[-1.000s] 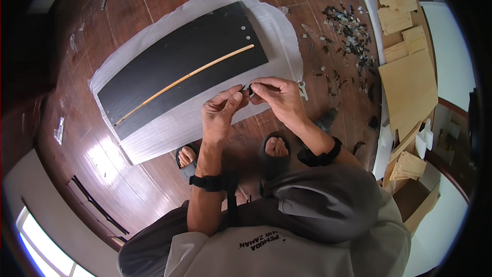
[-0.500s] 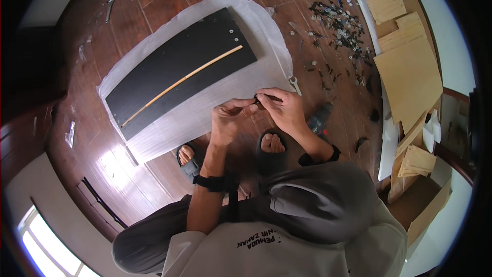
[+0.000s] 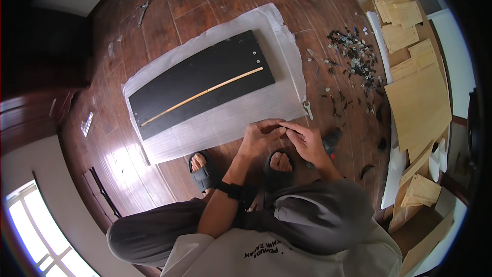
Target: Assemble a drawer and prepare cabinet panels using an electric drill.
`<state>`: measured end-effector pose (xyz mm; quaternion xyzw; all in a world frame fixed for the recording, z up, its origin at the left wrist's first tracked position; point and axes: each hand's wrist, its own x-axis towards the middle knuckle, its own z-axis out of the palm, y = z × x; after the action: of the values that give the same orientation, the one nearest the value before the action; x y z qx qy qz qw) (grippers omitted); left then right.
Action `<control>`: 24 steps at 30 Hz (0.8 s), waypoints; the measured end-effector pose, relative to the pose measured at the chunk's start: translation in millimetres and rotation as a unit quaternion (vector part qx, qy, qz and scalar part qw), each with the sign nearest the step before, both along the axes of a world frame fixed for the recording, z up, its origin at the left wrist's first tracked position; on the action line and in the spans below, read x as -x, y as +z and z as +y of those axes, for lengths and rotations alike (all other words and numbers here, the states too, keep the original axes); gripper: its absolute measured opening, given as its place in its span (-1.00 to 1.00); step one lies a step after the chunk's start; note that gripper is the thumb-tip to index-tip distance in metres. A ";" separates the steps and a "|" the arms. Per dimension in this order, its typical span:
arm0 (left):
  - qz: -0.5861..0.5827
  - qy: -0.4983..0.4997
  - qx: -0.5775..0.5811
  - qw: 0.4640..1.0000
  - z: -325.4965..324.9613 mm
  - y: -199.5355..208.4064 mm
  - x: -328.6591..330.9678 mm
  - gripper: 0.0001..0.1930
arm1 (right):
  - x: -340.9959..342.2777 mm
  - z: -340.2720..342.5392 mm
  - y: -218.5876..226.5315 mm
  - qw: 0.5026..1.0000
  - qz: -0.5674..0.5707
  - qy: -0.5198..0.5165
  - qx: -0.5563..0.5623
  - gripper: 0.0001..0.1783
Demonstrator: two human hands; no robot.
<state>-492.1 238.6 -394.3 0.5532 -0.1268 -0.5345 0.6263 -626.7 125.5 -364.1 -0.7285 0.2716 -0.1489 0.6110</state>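
My left hand [image 3: 259, 138] and my right hand [image 3: 307, 142] meet in front of me, above the near right part of the foam sheet. Both are closed in a pinch with the fingertips touching. Whatever lies between them is too small and covered to make out. Beyond them a long black panel [image 3: 192, 79] rests on the white foam sheet [image 3: 205, 136]. A thin light wooden rod [image 3: 202, 95] runs lengthwise along the panel. Two small round pale fittings [image 3: 254, 53] sit near the panel's right end.
Loose screws and fittings [image 3: 359, 54] are scattered over the wooden floor at right. An open-ended wrench [image 3: 308, 110] lies by the sheet's corner, a power drill [image 3: 332, 141] beside my right hand. Thin wooden boards [image 3: 420, 107] are stacked at far right. My sandalled feet [image 3: 279, 166] are below my hands.
The view has shifted, so the panel and sheet appear lower and farther right. My fingers have closed further over the small dark piece that showed between them before.
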 end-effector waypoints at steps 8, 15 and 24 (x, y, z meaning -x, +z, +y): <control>0.085 0.062 -0.024 0.994 -20.0 0.3 4.7 -0.81 | 177.1 14.0 -33.0 0.871 0.388 -0.186 0.238 -0.17; 0.106 0.102 0.013 0.989 -46.7 -2.7 0.2 -0.77 | 191.5 46.2 -99.4 0.864 0.434 -0.180 0.179 0.02; 0.076 0.274 0.073 0.956 -80.7 1.1 -43.9 -0.81 | 112.9 -35.9 0.0 0.981 0.107 -0.159 0.016 -0.49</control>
<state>-448.2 157.9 -393.3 0.4770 0.0391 -0.3723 0.7952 -739.6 89.6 -364.1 -0.6975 0.4450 -0.1696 0.5355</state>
